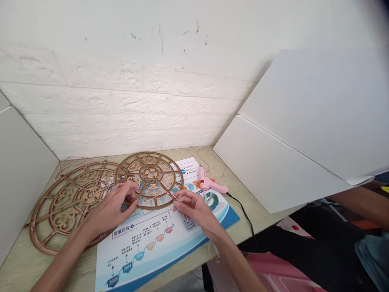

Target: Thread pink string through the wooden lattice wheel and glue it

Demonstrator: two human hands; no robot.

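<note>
"Over the smaller round frame (151, 173), how does the wire (161, 196) lie?"

"Crosswise between your hands, across the near rim. Your right hand (194, 207) is nearer, its grip pinched shut on it. Your left hand's (117, 202) grip is curled by the left rim; I can't tell what it holds."

"Any writing?"

"The sheet (164, 247) underneath reads 'Development History', 2005, 2014, 2015, 2024, 2025."

White brick-textured wall (136, 101) behind pale table (232, 172), white panels (258, 162) flanking
</note>
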